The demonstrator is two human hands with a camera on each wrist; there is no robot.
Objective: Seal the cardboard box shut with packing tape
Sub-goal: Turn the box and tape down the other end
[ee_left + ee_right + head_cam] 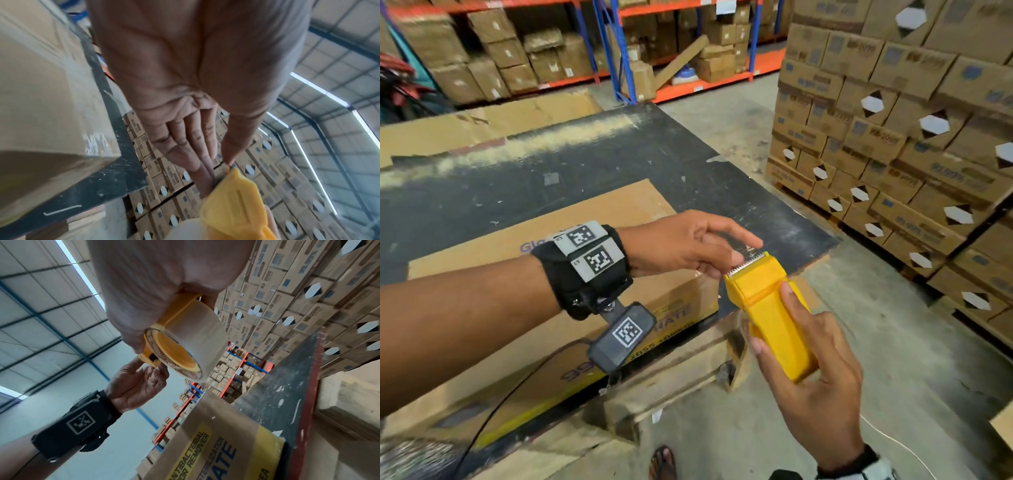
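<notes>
Right hand (822, 387) grips tape dispenser (767, 308); left hand (688, 243) pinches at its blade.

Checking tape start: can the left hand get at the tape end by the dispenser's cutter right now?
Probably yes. The left hand is already at the serrated cutter of the yellow dispenser, fingertips on it, nothing between. The right hand holds the dispenser clear of the box.

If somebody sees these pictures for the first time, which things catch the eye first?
The bright yellow plastic tape dispenser, low in the centre, gripped by the right hand. The left hand pinches at its toothed blade. Behind lies the flat brown cardboard box on the dark worktable, with stacked cartons at right.
</notes>
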